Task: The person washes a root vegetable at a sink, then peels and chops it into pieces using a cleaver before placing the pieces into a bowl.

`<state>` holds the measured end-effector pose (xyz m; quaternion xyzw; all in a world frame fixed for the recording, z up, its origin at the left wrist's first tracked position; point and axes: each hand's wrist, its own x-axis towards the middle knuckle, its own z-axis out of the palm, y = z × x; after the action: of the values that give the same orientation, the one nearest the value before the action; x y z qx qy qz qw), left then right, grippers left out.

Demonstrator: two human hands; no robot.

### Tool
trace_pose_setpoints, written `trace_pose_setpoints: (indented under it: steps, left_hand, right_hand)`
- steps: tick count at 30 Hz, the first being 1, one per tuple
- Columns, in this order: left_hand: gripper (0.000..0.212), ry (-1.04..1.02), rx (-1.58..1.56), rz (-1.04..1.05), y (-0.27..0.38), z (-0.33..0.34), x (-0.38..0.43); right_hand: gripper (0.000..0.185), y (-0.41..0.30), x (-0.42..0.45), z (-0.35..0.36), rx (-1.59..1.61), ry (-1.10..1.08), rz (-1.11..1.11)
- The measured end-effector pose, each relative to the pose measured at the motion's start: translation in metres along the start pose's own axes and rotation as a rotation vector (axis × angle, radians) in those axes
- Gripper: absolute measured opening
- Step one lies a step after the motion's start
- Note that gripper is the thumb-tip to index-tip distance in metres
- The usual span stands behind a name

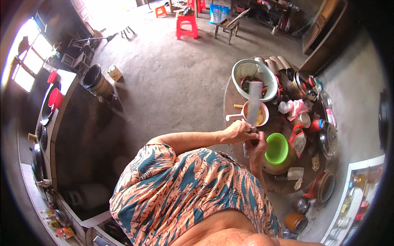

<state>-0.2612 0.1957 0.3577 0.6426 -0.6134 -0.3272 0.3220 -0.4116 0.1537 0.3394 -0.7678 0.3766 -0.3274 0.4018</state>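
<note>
A wide-bladed knife (255,101) points away from me, its pale flat blade over a white handled pot (267,117) that holds yellowish pieces in liquid. My right hand (258,147) is closed around its dark handle. Against it, at the base of the blade, are the bent fingers of my left hand (239,131); whether they grip anything is hidden. Just right of my right hand sits a bright green plastic basket (277,149). Beyond the pot, a large pale colander (238,73) contains red and green vegetables, perhaps peppers. A second wide-bladed knife (295,173) lies nearer me on the round table (229,95).
Pink plastic bags (298,109), a red bag (297,143), a metal lid (328,140) and a lidded pot (295,87) crowd the table's right side. Jars stand below it. A tiled counter (66,89) runs along the left. Red stools (186,26) and a small wooden chair (229,26) stand farther off.
</note>
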Motion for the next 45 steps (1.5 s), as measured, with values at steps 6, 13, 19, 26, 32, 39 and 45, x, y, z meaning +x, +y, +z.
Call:
trace_pose_setpoints:
  steps: [6,13,19,26,32,39,45]
  left_hand:
    - [0.041,0.100,-0.825,-0.400,-0.023,0.015,-0.053]
    - [0.029,0.384,-1.375,-0.378,-0.060,0.017,-0.114]
    - [0.024,0.676,-1.557,-0.348,-0.112,-0.006,-0.190]
    - [0.037,1.015,-1.644,-0.235,-0.124,-0.012,-0.273]
    - [0.038,1.123,-1.717,-0.210,-0.147,-0.013,-0.287]
    - [0.037,1.012,-1.837,-0.205,-0.180,-0.008,-0.253]
    - [0.027,1.006,-2.028,-0.262,-0.202,-0.008,-0.186]
  right_hand:
    - [0.041,-0.020,-0.009,0.010,-0.199,-0.289,-0.263]
    - [0.044,0.124,-0.031,-0.059,-0.013,0.238,0.002]
    - [0.063,0.302,-0.081,-0.160,-0.719,0.235,0.534]
    - [0.028,0.358,-0.084,-0.176,0.329,0.179,0.956]
    - [0.025,0.413,-0.115,-0.230,0.272,0.329,0.769]
    - [0.040,0.288,-0.007,-0.204,-0.019,0.932,0.532]
    - [0.052,0.275,0.148,-0.162,0.324,0.653,0.385]
